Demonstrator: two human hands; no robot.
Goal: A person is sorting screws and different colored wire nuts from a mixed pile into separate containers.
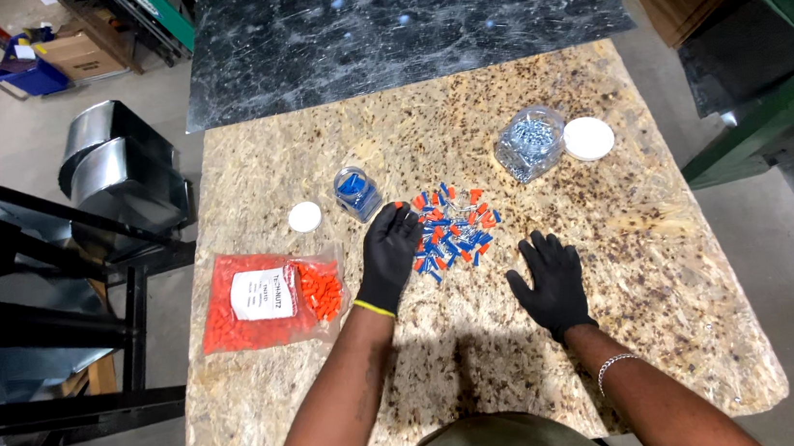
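Head view: left hand (388, 253), black-gloved, is lying at frame centre with fingers spread, its fingertips touching the left edge of the pile of orange and blue connectors (451, 230). Right hand (550, 279), also gloved, is resting flat and spread on the speckled board (653, 257), just lower right of the pile, holding nothing. Small jar of blue pieces (355, 193) and white cap (304, 216) are sitting upper left; orange bag (268, 298) left; clear jar of metal screws (529, 143) with white lid (589, 138) upper right.
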